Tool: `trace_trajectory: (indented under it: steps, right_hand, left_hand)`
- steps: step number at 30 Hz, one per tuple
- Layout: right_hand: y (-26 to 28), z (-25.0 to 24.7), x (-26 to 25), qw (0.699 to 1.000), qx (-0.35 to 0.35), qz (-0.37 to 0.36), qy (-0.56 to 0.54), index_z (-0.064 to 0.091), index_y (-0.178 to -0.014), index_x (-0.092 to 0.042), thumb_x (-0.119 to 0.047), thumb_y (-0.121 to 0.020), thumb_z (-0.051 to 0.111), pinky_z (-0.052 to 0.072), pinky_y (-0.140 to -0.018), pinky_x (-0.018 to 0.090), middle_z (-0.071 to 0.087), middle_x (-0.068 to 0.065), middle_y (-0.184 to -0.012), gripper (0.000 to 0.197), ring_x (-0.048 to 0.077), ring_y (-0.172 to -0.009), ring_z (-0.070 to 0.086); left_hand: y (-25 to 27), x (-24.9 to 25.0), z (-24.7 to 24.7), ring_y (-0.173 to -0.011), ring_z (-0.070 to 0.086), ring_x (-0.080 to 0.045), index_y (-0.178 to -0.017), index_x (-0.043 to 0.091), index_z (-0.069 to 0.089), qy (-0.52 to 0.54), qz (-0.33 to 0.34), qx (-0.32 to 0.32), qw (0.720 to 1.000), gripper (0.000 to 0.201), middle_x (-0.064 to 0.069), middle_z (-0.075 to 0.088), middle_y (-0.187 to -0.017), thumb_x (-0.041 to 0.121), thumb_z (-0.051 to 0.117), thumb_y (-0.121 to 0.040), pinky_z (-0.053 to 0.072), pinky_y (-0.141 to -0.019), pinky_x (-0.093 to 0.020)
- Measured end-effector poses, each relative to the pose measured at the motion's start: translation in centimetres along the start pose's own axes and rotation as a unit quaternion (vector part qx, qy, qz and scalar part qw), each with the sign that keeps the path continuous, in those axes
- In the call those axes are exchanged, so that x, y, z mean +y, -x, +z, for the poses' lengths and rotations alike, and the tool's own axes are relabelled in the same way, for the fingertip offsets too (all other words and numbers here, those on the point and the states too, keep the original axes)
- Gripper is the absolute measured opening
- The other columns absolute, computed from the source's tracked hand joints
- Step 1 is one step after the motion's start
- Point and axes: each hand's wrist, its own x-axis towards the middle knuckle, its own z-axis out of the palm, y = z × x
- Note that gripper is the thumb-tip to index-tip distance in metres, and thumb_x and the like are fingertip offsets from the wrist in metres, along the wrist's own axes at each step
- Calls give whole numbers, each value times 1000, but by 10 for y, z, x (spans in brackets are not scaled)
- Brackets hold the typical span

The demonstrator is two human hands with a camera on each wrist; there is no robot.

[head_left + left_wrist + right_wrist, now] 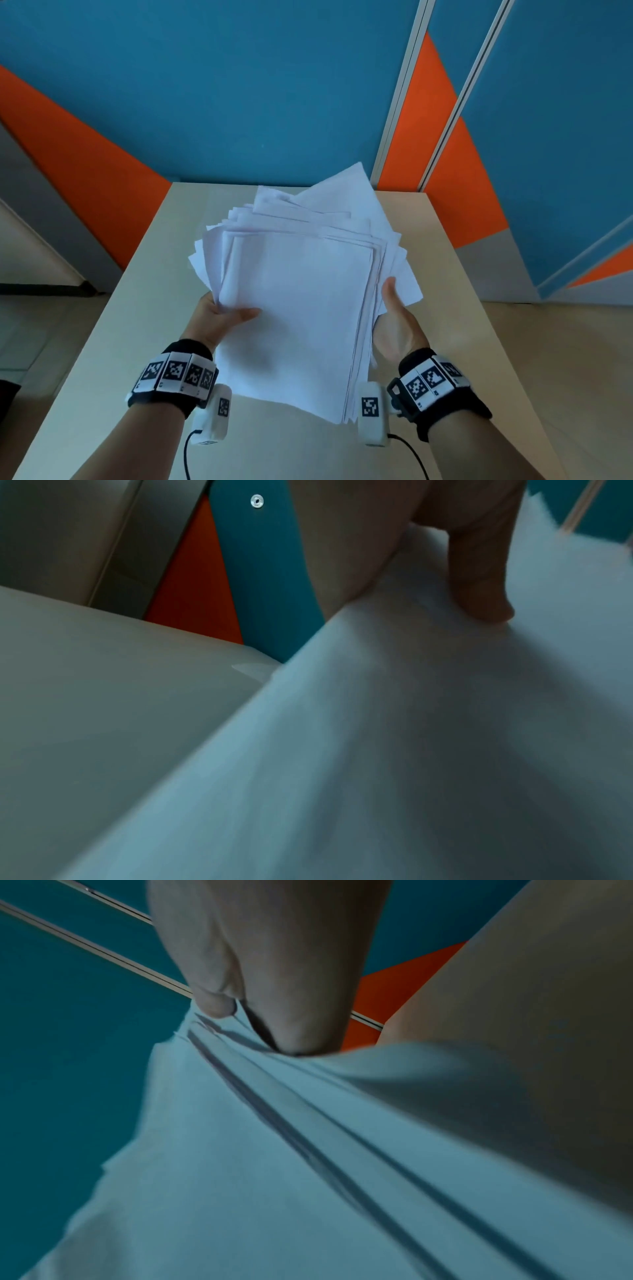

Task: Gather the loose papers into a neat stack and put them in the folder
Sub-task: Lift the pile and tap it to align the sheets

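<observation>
White sheets of paper (301,291) make one big, messy pile, and both hands hold it up over the table (113,342). The sheets do not line up. Corners stick out at the far end and on the right side, like a fan. The near end of the pile hangs down close to the table, between the two wrists.

The left hand (219,317) holds the left edge of the pile. Its thumb (479,569) lies flat on the top sheet, and the other fingers are hidden under the paper. In the left wrist view the thumb tip presses down on the paper and makes a small dent.

The right hand (397,325) holds the right edge of the pile. Its thumb points to the far side along the edge. In the right wrist view a thumb and a finger (212,969) squeeze the edges of the sheets, and the sheets bunch up there in long folds. So both hands are closed on the pile.

The table top is pale, like light wood. No folder can be seen in any view.

Each wrist has a black band (178,377) with black and white square patterns on it. A small white box (215,414) with a black wire hangs under each wrist.

Behind the table is a wall (239,85) painted blue and orange.
</observation>
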Motion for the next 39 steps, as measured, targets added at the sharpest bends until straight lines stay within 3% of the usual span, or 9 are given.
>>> trace_trajectory:
  steps: [4, 8, 12, 18, 21, 25, 29, 36, 39]
  right_hand:
    - [-9, -1, 0, 999, 12, -12, 27, 74, -102, -12, -90, -45, 52, 40, -109, 44, 73, 18, -105, 99, 32, -105, 66]
    - [-1, 4, -16, 999, 26, -35, -12, 70, -107, -14, -78, -66, 47, 46, -102, 40, 74, 13, -105, 79, 29, -103, 67]
    - [-4, 8, -15, 997, 26, -65, -34, 64, -114, -19, -70, -84, 33, 54, -63, 21, 72, 1, -105, 67, 13, -88, 68]
    - [-7, 14, -19, 986, 35, -87, -141, 65, -102, -26, -63, -88, 37, 51, -65, 31, 73, -1, -92, 49, 17, -88, 67]
    - [-17, 9, -19, 983, 122, -135, -24, 52, -114, -20, -70, -84, 36, 47, -74, 28, 63, -5, -106, 60, 18, -102, 60]
    - [-24, -15, -29, 963, 210, -166, 19, 33, -142, -11, -68, -86, 32, 34, -106, 39, 45, 9, -143, 80, 27, -131, 44]
    - [-23, -47, -47, 941, 253, -207, 85, 41, -137, -8, -59, -91, 34, 36, -91, 29, 56, 4, -124, 68, 26, -124, 51]
    - [-18, -43, -49, 938, 131, -228, 225, 57, -124, -11, -38, -96, 44, 37, -87, 25, 60, 0, -106, 41, 16, -102, 56]
    - [-29, -17, -35, 938, 43, -255, 233, 63, -116, -18, -38, -95, 47, 42, -104, 40, 68, 0, -113, 33, 20, -113, 61]
  left_hand:
    - [0, -3, -2, -61, 72, -13, -88, 6, 66, 25, 8, 21, 999, 40, 5, 76, -65, 1, 75, -49, 60, -62, -25]
    - [-2, 1, -1, -66, 73, -9, -88, 9, 67, 47, 16, -2, 999, 49, 6, 77, -71, 7, 81, -40, 57, -57, -21]
    - [-1, -7, 0, -68, 74, -16, -88, 11, 69, 58, -7, -5, 998, 54, 0, 78, -74, 19, 82, -36, 58, -59, -26]
    - [1, -18, -4, -68, 75, -19, -87, 12, 70, 83, -32, -6, 996, 80, -2, 78, -75, 36, 94, -15, 59, -59, -30]
    - [1, -18, -6, -66, 74, -19, -85, 10, 70, 78, -31, -7, 996, 76, -2, 78, -73, 32, 94, -16, 59, -59, -30]
    - [2, -19, -14, -62, 73, -18, -83, 10, 69, 75, -35, 9, 997, 59, -2, 77, -70, 20, 88, -28, 59, -59, -29]
    - [4, -22, -27, -61, 73, -17, -85, 8, 69, 70, -41, 31, 996, 48, -2, 77, -71, 14, 83, -39, 60, -62, -29]
    - [1, -17, -24, -60, 73, -16, -80, 8, 69, 86, -45, -4, 995, 55, -1, 77, -68, 18, 88, -29, 59, -59, -27]
    - [-2, -17, -19, -59, 73, -15, -81, 8, 68, 87, -49, -9, 995, 57, -1, 77, -66, 18, 87, -28, 58, -55, -25]
